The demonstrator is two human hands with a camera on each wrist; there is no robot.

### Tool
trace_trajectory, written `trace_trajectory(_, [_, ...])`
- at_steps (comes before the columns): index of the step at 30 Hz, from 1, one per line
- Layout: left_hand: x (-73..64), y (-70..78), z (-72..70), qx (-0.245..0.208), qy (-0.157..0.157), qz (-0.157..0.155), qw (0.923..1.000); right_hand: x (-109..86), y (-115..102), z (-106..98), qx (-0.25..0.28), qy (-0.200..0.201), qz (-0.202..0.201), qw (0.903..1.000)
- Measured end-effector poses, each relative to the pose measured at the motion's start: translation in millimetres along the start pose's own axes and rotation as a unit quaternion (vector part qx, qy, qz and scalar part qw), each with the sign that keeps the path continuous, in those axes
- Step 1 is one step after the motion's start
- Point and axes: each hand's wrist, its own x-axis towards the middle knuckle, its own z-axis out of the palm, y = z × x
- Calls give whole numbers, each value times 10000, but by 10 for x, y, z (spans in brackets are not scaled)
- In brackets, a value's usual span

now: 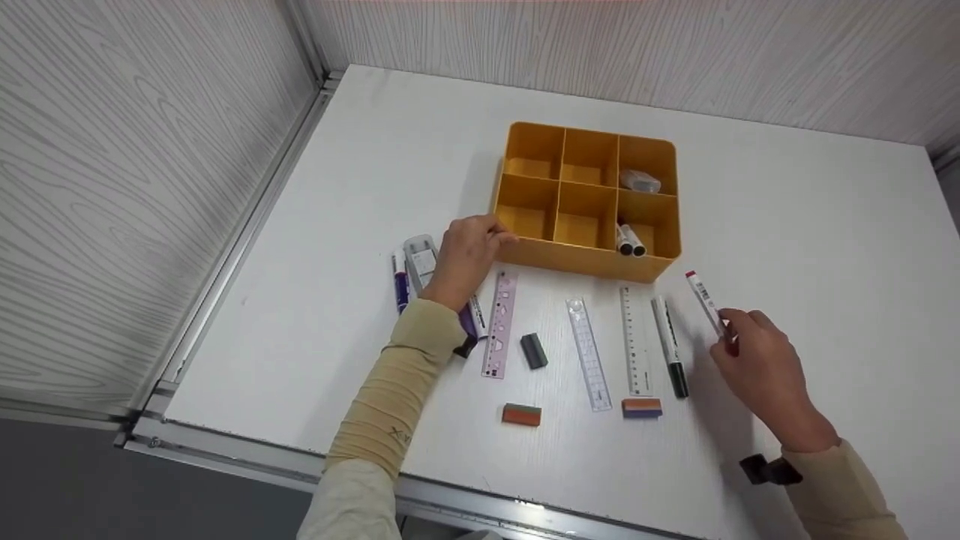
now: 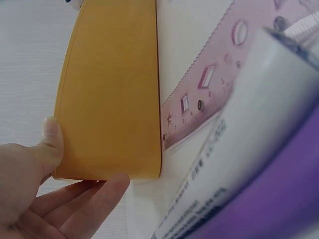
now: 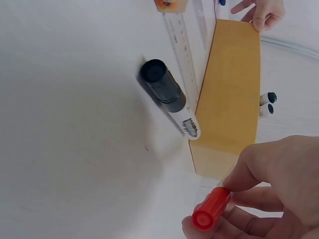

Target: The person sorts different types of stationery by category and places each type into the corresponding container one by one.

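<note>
A yellow six-compartment organizer box point(image 1: 570, 259) stands toward the back of the table. My left hand point(image 1: 472, 251) grips its front left corner; in the left wrist view the thumb point(image 2: 51, 134) presses the rim and the fingers lie along the side. My right hand point(image 1: 765, 367) pinches a red-capped whiteboard marker point(image 3: 212, 209) between thumb and fingers, right of the box and above the table. Two markers point(image 1: 631, 241) stand in the front right compartment, and a clear, rounded item point(image 1: 640, 181) lies in the one behind it.
In front of the box lie a pink ruler point(image 1: 500, 322), two clear rulers point(image 1: 589, 352), a dark-capped marker point(image 1: 670, 345) and several erasers point(image 1: 534, 350). Partly behind my left arm are a purple marker point(image 1: 400, 281) and a grey case point(image 1: 421, 259). Panels point(image 1: 187, 150) border the table.
</note>
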Motion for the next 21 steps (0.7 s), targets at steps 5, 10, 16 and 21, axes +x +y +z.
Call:
trace_trajectory(5, [4,-5,-12,102,43,130,9999,40,-41,-44,-17,245,-255,9994])
trace_trajectory(10, [1,-25,-6,136,125,277,9994,91,-77,-72,-27,466,-527,9975])
trace_trajectory(16, [-3,-35,8,104,100,230,9996,176,-117,-100,-137,725,-968,9926])
trace_trajectory(21, [-6,-26,14,71,40,117,9999,269,-157,-115,-156,786,-1090,9908])
